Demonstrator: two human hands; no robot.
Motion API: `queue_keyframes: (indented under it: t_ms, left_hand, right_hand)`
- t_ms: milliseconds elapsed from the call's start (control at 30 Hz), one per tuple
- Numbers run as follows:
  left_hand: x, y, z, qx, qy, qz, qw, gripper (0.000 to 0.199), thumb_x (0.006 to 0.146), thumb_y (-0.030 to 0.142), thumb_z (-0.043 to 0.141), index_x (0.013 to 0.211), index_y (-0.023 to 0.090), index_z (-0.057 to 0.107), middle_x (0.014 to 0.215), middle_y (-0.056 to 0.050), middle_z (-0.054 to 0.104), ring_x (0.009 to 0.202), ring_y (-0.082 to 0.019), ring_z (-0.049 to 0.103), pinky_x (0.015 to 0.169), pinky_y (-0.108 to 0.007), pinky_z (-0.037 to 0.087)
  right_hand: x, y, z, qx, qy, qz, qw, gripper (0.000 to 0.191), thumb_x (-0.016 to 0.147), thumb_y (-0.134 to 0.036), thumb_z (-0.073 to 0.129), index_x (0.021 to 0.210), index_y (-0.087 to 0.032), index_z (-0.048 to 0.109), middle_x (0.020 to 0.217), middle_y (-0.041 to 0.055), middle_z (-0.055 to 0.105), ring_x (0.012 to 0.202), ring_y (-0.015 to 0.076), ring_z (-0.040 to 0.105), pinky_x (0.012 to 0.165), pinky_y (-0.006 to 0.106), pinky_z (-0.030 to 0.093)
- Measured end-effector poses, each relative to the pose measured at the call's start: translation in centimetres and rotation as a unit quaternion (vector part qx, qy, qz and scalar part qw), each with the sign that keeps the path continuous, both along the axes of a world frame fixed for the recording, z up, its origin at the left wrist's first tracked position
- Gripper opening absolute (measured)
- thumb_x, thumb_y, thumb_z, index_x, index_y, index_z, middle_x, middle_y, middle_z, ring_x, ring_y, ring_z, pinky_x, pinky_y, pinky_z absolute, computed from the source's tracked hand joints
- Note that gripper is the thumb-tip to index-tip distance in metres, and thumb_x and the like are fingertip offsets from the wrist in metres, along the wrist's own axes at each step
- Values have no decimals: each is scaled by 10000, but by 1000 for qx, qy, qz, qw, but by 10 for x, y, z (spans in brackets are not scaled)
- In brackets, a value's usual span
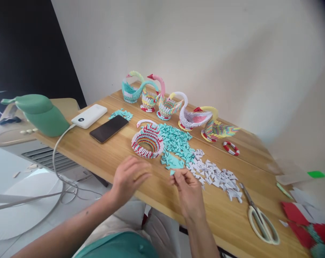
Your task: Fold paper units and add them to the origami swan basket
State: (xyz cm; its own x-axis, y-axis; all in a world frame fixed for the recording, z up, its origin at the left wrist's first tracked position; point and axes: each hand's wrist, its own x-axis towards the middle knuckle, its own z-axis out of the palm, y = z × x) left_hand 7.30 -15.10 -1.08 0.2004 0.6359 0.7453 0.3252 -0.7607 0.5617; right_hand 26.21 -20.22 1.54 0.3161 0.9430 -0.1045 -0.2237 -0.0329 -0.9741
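Note:
My right hand (188,190) pinches a small turquoise folded paper piece (172,172) between thumb and fingertips, over the table's front part. My left hand (131,175) hovers to its left, slightly blurred, fingers loosely bent and thumb a little apart, with nothing visible in it. Just beyond it stands a paper swan basket (148,141) of red, white and multicoloured folded pieces, with a short white curved neck. Beside that basket lies a heap of turquoise folded pieces (175,139). A heap of white folded pieces (214,174) spreads right of it.
Several finished paper swans (194,118) line the back near the wall. A red-and-white paper ring (231,148), scissors (259,215) and red paper (295,214) lie rightward. Leftward are a black phone (109,129), a white power bank (89,116) with a cable and a green bottle (44,114).

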Motion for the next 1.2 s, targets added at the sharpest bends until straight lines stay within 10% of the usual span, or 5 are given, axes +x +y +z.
queue_keyframes:
  t_ms: [133, 367, 700, 933, 1200]
  left_hand:
    - [-23, 23, -14, -151, -1, 136, 979, 655, 763, 385, 754, 1332, 199, 488, 1249, -154, 605, 998, -262, 635, 869, -414, 509]
    - [-14, 54, -17, -277, 54, 74, 956, 926, 654, 395, 822, 1431, 175, 369, 1363, -193, 543, 1258, -364, 511, 1049, -534, 393]
    - [12, 62, 1, -183, -111, 1, 977, 929, 634, 505, 814, 1415, 237, 389, 1445, -152, 427, 1354, -340, 399, 1122, -504, 323]
    - [21, 58, 3, -202, -92, -17, 975, 869, 648, 502, 807, 1376, 218, 428, 1405, -148, 458, 1331, -325, 419, 1126, -492, 313]
    - [25, 55, 0, -193, -56, -35, 979, 887, 647, 547, 791, 1388, 229, 422, 1411, -146, 455, 1350, -332, 389, 1136, -507, 294]
  right_hand:
    - [3, 26, 3, 49, -41, -8, 998, 215, 720, -421, 791, 740, -213, 740, 1072, 71, 735, 988, 222, 660, 884, 369, 488]
    - [-14, 57, -13, 27, 93, 32, 995, 278, 610, -448, 849, 642, -217, 697, 1380, 76, 579, 1358, 304, 419, 1046, 479, 420]
    - [-9, 37, -6, 21, 179, 38, 983, 253, 663, -435, 834, 691, -231, 689, 1263, 25, 661, 1072, 244, 645, 974, 468, 489]
    - [15, 35, 21, 99, -91, -104, 985, 212, 757, -425, 743, 763, -214, 724, 1077, 60, 740, 1057, 238, 635, 964, 406, 454]
    - [8, 44, 38, 100, -183, -36, 977, 188, 806, -406, 696, 815, -224, 742, 862, 28, 745, 838, 201, 646, 781, 317, 491]
